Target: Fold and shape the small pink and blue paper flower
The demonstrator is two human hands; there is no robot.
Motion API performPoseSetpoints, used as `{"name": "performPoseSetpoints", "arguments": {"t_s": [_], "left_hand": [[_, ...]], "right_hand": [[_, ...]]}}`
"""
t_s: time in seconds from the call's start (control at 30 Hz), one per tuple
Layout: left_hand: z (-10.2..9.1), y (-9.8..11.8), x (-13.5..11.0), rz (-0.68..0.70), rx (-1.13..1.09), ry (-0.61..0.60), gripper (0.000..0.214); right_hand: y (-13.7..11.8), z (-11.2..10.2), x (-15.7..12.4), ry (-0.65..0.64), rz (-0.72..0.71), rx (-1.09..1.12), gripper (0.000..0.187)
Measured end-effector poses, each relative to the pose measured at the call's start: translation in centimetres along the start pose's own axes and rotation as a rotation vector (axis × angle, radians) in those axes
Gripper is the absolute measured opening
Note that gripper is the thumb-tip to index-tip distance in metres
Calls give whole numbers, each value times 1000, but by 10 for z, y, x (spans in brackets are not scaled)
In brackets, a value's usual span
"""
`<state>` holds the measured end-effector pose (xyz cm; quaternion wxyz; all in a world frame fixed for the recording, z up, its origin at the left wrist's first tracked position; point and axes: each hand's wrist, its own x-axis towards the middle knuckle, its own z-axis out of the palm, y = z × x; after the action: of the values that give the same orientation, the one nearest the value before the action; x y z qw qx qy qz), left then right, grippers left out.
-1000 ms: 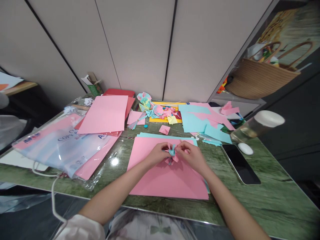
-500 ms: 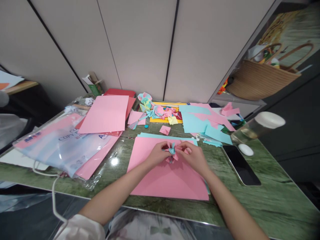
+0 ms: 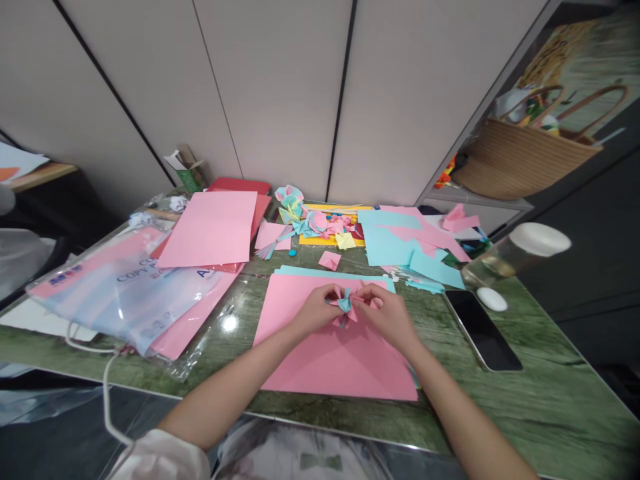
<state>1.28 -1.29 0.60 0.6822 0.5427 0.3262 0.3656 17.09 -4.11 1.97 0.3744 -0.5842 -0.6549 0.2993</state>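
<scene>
Between my hands is a pink and light-blue folded paper flower, partly covered by my fingers. My left hand pinches its left side, and my right hand grips the pink petals on the right. Both hands are over a large pink paper sheet, with light-blue paper showing beneath its far edge. A small pink folded paper square lies just past the sheet. Farther back are several finished-looking paper flowers in pink, blue and yellow.
A phone, a white oval case and a clear bottle stand or lie on the right. Blue paper sheets are at the back right. On the left are a plastic paper bag, pink paper and a white cable.
Hardly anything differs. Both hands keep hold of the paper flower in the same spot, with only a slight shift of its blue centre.
</scene>
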Motion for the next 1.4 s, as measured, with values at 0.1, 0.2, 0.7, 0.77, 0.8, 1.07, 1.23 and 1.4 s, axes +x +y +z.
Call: {"name": "performPoseSetpoints", "arguments": {"t_s": [0.1, 0.2, 0.7, 0.77, 0.8, 1.07, 1.23, 1.4], "left_hand": [[0, -1, 0, -31, -39, 7, 22], [-1, -1, 0, -70, -104, -14, 21], [-4, -2, 5, -280, -302, 90, 26], [-4, -4, 5, -268, -298, 99, 29], [-4, -5, 5, -266, -298, 106, 30], [-19, 8, 3, -189, -225, -157, 52], [-32, 20, 5, 43, 87, 1, 31], [-27, 19, 4, -30, 298, -141, 22]], "right_hand": [[-2, 0, 0, 15, -3, -22, 11], [-2, -1, 1, -8, 44, 52, 13], [-2, -5, 3, -106, 89, 220, 17], [-1, -3, 3, -74, 69, 199, 15], [-1, -2, 3, -56, 65, 195, 15], [8, -4, 6, -91, 105, 349, 17], [7, -3, 7, -249, 52, 322, 11], [10, 5, 5, -283, 14, 279, 13]]}}
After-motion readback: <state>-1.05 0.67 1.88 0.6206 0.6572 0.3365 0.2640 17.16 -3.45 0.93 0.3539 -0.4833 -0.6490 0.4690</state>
